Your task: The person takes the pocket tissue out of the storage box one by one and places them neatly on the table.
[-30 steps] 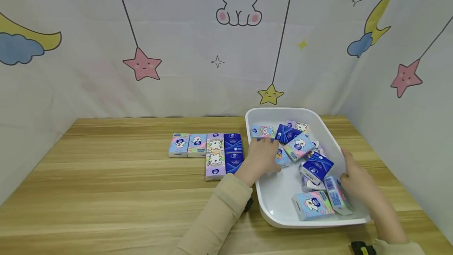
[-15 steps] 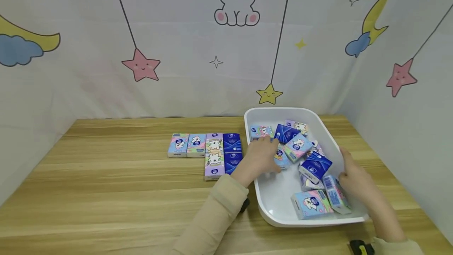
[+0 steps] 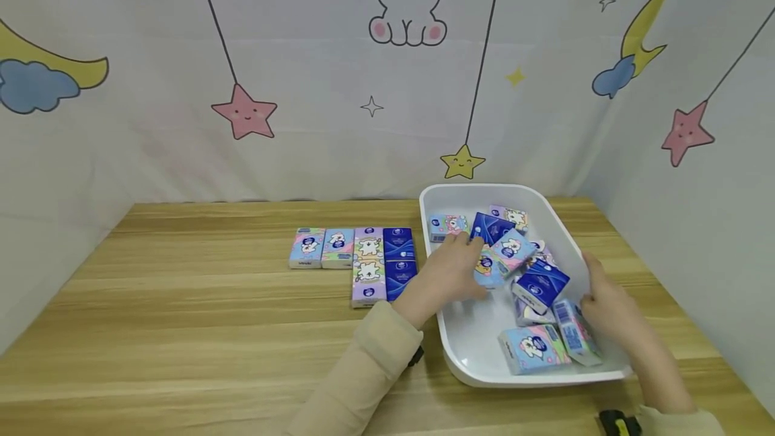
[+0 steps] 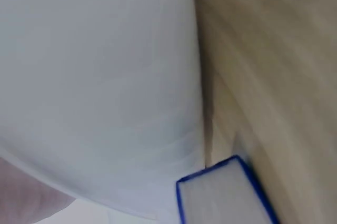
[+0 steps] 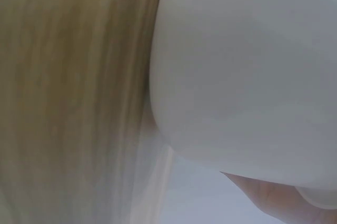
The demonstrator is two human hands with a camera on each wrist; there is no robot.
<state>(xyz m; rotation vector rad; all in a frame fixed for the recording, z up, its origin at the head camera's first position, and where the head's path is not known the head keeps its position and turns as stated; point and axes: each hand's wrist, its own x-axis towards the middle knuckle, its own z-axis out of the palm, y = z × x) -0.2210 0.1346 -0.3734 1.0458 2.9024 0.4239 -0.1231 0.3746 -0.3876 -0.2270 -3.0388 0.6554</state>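
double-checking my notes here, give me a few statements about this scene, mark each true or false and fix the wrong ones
1. The white tub has loose packs lying in it. True.
2. Six packs lie on the table outside the white tub. True.
3. The white tub stands left of those six packs. False: it stands to their right.
4. All six packs are dark blue. False: two are dark blue, four are in pastel colours.
5. The right grip holds the white tub's edge. True.
6. The left grip rests on the table. False: the left grip is inside the white tub.
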